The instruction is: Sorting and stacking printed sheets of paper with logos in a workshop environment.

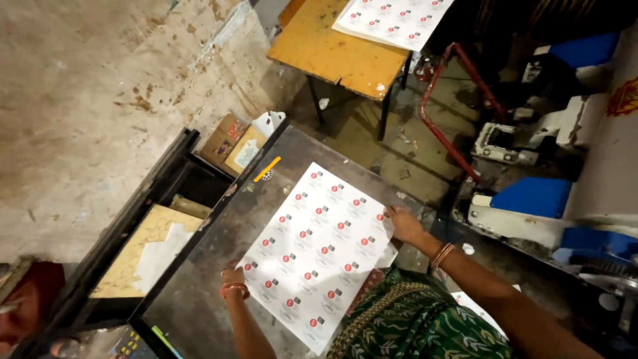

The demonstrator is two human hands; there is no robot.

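Note:
A large white printed sheet [318, 249] with rows of small red and black round marks lies flat on a dark metal table [199, 286]. My left hand [234, 277] rests on the sheet's near left edge, fingers pressing on it. My right hand [403, 225] touches the sheet's right corner, fingers spread on the paper. Both wrists wear bangles. More paper shows under the sheet by my right hand.
A yellow pencil-like stick [267, 169] and a small round object lie at the table's far corner. An orange table [339, 50] beyond carries another printed sheet [392, 20]. A red pipe frame [442, 113], blue and white machine parts [531, 199] and cardboard boxes [232, 143] surround the table.

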